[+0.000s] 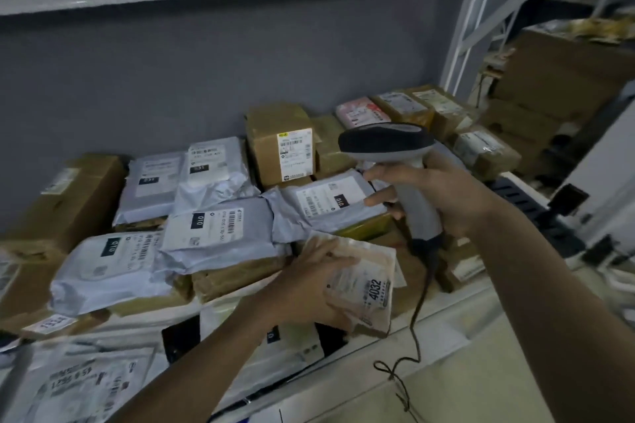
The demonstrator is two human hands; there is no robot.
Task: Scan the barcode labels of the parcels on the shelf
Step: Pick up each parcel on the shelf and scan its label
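The right hand (443, 196) wraps around the grey handle of a barcode scanner (395, 161), fingers curled across the front of the grip, the forefinger lying near the trigger. The scanner's dark head points left, above the parcels, and its black cable (417, 316) hangs down past the front edge of the shelf (443, 312).

The left hand (311, 288) holds a small beige packet (366, 282) at the shelf front, thumb on top and fingers curled beneath it. The packet's label, reading 4032, faces up, just below the scanner.

Behind the hands, grey mailing bags (220, 230) with white barcode labels lie overlapping on brown cartons. A cardboard box (280, 144) with a label stands upright further back against the grey wall (206, 79). More parcels line the right end of the shelf.
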